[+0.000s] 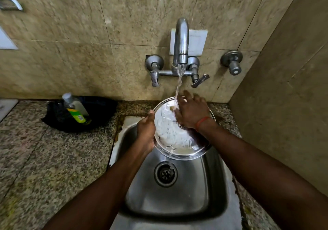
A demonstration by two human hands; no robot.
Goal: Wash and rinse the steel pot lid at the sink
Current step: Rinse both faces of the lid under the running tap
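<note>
Round shiny steel pot lid tilted between both hands, over the steel sink, under the chrome tap's stream. Left hand pinches the rim, thumb on top. Right hand spread flat, rubbing inside. Likely light, rigid, slick when wet; hold by the rim. Knob, if any, hidden.

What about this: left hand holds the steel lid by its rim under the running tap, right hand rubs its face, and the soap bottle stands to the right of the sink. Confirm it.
Not quite. The head view shows the soap bottle to the left of the sink, lying tilted on a dark cloth. The rest holds: the left hand holds the steel lid by its rim under the running tap while the right hand rubs its face.
</note>
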